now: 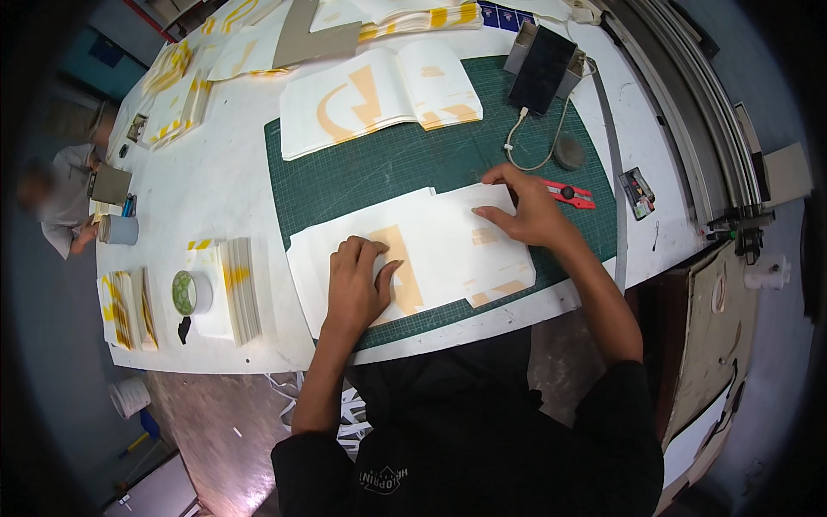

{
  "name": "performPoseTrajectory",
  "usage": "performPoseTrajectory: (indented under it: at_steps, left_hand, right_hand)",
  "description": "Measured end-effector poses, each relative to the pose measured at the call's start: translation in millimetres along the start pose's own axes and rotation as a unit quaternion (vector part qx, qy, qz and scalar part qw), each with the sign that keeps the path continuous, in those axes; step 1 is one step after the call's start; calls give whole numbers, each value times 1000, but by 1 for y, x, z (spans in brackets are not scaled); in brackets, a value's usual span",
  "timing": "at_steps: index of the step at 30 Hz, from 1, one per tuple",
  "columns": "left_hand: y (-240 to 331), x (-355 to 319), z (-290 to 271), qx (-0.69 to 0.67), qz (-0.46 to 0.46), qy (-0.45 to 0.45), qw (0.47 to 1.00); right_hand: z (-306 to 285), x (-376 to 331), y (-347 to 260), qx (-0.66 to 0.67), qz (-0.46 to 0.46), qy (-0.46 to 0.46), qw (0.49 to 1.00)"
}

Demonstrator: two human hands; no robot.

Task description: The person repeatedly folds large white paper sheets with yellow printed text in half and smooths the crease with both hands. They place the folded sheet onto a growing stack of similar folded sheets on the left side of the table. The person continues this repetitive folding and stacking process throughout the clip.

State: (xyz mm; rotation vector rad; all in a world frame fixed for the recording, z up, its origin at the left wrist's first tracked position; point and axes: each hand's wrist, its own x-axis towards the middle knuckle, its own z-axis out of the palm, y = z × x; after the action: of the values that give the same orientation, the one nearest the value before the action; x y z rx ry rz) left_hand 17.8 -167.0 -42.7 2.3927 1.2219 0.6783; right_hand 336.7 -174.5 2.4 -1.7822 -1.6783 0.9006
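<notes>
Left fingers (pixel 376 248), half curled with the thumb parted, rest on the sheets (pixel 439 233) over an orange patch (pixel 408 284), nothing seen pinched. Right fingers (pixel 500 174) spread wide, index by the far edge, thumb above the top, no hold showing! Beneath lies the green mat (pixel 362 194); beside the right wrist, a red cutter (pixel 581 200); all on the white desk (pixel 228 164).

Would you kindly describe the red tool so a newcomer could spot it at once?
On the white table, find the big green mat. Near the mat's right edge, just right of the person's right hand, lies the tool. Unlike the round grey object beyond it, it is slim and bright red.
</notes>
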Motion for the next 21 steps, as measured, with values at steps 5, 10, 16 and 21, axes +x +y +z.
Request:
performPoseTrajectory:
  at_steps: [5, 10, 16, 21]
  left_hand:
    - [0, -2, 2, -6, -14, -5, 1000]
    - [18, -14, -15, -1, -33, -47, 998]
    - [14, -28, -4, -12, -26, 3, 1000]
    - [11, -27, -6, -107, -87, 11, 990]
  right_hand:
    - [-18, -21, 33, 36, 105, -113, 987]
    - [-12, -52, 22, -44, 89, -25, 995]
    - [15, -79, -60, 51, -70, 24, 996]
    - [56, -80, -68, 4, -94, -45, 995]
